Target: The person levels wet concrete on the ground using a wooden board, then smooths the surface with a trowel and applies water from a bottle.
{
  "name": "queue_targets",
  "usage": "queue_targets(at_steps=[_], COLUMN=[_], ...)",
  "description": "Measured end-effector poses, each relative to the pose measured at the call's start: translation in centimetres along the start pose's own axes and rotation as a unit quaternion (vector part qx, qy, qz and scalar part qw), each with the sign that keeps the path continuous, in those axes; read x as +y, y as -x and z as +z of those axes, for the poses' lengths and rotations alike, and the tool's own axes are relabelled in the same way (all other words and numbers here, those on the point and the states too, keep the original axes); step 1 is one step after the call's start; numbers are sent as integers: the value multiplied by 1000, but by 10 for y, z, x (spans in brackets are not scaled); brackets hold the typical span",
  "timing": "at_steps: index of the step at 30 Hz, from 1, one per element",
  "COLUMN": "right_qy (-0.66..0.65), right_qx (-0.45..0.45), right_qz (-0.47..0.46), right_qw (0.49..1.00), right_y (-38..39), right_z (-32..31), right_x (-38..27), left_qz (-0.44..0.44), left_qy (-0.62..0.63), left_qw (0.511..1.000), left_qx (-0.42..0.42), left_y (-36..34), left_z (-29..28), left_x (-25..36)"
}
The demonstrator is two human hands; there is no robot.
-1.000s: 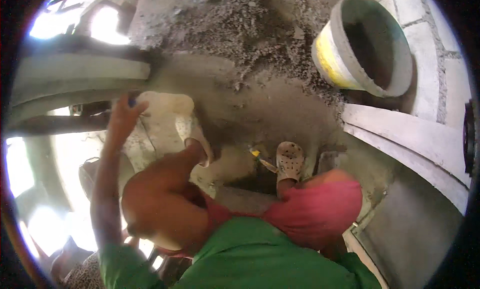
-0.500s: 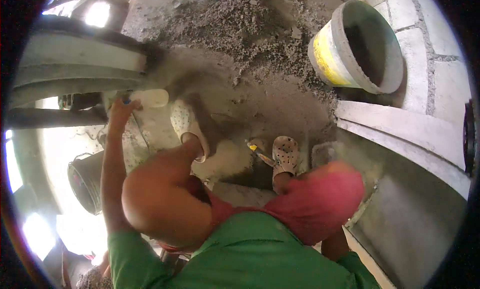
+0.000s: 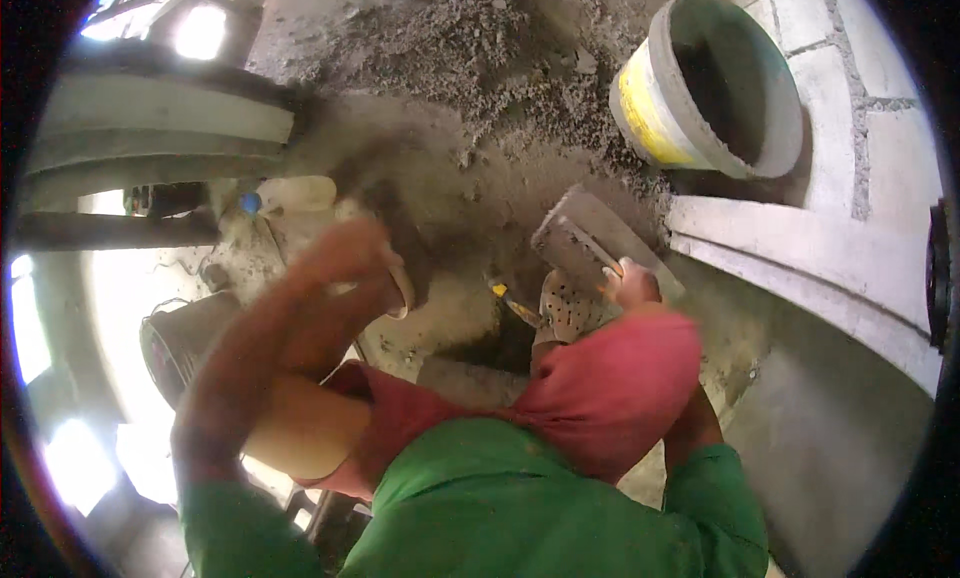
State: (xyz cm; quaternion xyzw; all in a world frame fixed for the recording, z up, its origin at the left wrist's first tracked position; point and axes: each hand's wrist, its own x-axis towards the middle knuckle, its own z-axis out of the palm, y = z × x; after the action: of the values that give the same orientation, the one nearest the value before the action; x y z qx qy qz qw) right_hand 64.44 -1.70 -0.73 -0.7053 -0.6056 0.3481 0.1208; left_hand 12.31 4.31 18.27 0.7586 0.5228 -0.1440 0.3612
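Note:
My right hand (image 3: pixel 636 285) is closed round the handle of a plastering trowel (image 3: pixel 582 218), a grey rectangular blade held over the floor beside my right clog (image 3: pixel 570 306). My left hand (image 3: pixel 350 250), smeared by motion, is raised over my left foot and hides most of that clog; its fingers cannot be made out. Past it lies a whitish plastic bottle (image 3: pixel 300 194) with a blue cap, touched by neither hand. On the floor between my feet is a slim tool with a yellow part (image 3: pixel 500 291), partly against the right clog.
A mortar-smeared bucket (image 3: pixel 652 108) with a yellow band stands at the far right by the block wall (image 3: pixel 845 128). Loose grey mortar (image 3: pixel 470 58) covers the far floor. A dark bucket (image 3: pixel 170 343) stands at the left, below wooden boards (image 3: pixel 160 118). A pale ledge (image 3: pixel 800 258) runs along the right.
My left hand has left the bottle's cap and drawn back toward me. My right hand has come into view from behind my right knee with the plastering trowel.

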Motion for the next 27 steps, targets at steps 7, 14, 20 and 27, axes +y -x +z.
queue_targets(at_steps=[7,14,20,27], right_qy=[209,140,100,128], right_qx=[-174,-192,-156,-97], right_qz=[-95,-150,-182,-127], right_qw=[958,960,966,979], right_y=[-77,-129,-169,-96], right_z=[14,104,137,61], right_x=[-60,-140,-187,-66], left_qz=[-87,-124,-61,-118], left_qy=[48,148,132,120], left_qw=[984,960,989,944], left_qx=[-151,-202,-39,283], left_y=[66,82,74,116], left_z=[-72,-134,-109,-100], left_x=[102,141,156,135])
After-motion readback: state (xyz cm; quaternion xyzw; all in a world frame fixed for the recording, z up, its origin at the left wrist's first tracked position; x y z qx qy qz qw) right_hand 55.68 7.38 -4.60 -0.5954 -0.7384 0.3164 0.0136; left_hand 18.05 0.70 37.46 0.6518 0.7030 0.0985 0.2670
